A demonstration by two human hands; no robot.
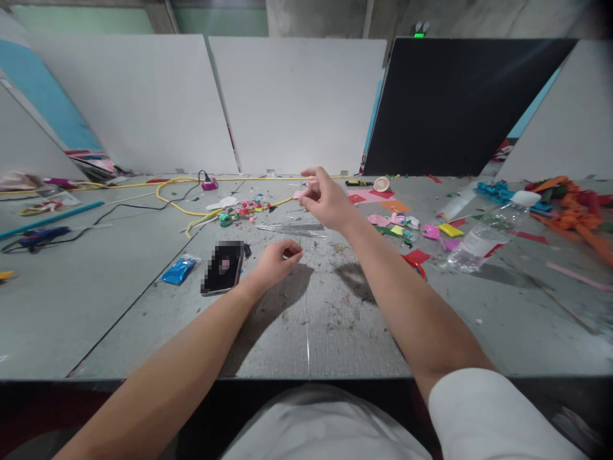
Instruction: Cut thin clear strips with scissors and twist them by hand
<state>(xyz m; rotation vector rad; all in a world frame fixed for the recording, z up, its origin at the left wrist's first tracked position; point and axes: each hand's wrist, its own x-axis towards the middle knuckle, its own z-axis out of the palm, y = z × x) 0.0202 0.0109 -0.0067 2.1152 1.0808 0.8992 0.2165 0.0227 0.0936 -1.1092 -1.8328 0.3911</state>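
Several clear strips [291,229] lie on the bench [345,345] just beyond the left hand [276,262] and near the raised right hand [327,199]; each grip is curled, but whether around anything I cannot tell.

Several thin, clear strips [292,228] lie flat on the worktop [268,345] in one loose bundle. They look narrow, straight and shiny, with pale glints along their length; their exact number is too hard to count. The bundle lies crosswise, its left ends a little spread. It is just beyond the left hand [278,260], and its right part lies below the raised right hand [326,199]. The strips appear unbent.
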